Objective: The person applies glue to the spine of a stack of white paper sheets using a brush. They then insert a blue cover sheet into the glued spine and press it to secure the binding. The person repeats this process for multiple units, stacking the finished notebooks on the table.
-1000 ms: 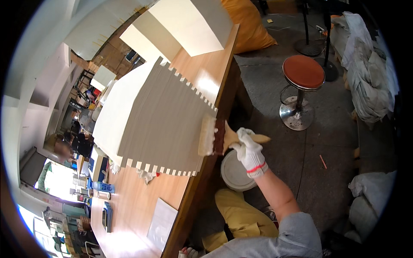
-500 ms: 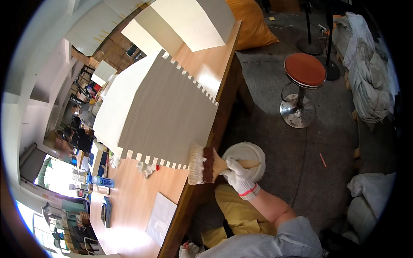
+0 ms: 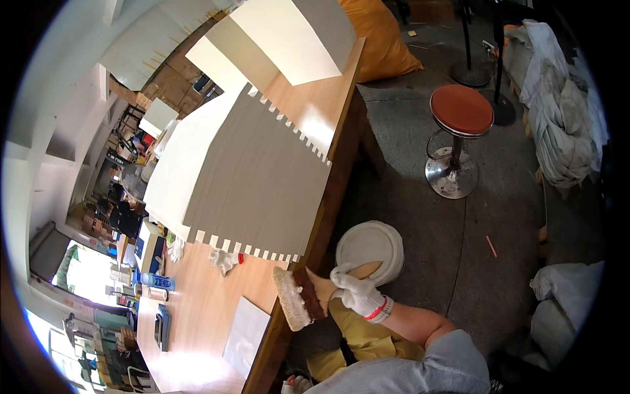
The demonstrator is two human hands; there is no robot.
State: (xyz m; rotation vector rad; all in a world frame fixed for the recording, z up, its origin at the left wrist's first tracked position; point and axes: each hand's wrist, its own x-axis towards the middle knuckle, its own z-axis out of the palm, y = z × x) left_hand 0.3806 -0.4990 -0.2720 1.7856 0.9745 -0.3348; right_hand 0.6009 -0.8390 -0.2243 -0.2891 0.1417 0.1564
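My right hand (image 3: 356, 295), in a white knitted glove with a red stripe at the cuff, is closed round the wooden handle of a wide brush (image 3: 306, 297). White paste-like stuff clings to the brush's pale bristles and brown band. The bristles are at the table's front edge, just below the near corner of a large stack of grey boards (image 3: 262, 177), apart from it. Small pale tabs stick out along two sides of the stack. My left hand (image 3: 297, 384), also gloved, shows only in part at the lower edge; its grip is hidden.
A round white tub (image 3: 371, 244) stands beside the table (image 3: 203, 295). On the table lie a flat grey sheet (image 3: 247, 336), a crumpled white scrap (image 3: 225, 261) and a blue bottle (image 3: 159, 281). Tall white boards (image 3: 289, 39) stand at the far end. A red-topped stool (image 3: 461, 110) is to the right.
My right hand has drawn the brush down toward me, off the stack's near corner. The brush is now tilted, with its bristles lower. My left hand is barely changed at the lower edge.
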